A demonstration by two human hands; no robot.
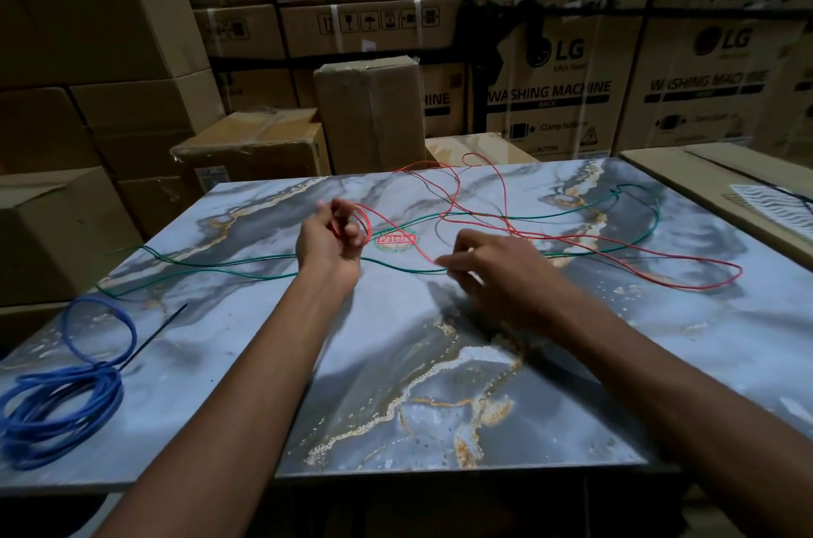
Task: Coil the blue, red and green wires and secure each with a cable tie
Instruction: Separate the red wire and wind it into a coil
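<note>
On the table (440, 361), a coiled wire (66, 396) is lying at the near left with a cable tie (154, 335) across it. Two loose wires (572, 238) are sprawling across the far half, crossing each other. Boxes (369, 115) are standing behind the table.

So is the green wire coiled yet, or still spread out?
Still spread out. The green wire runs loose across the table, uncoiled. The left hand holds only small loops of the red wire.
</note>
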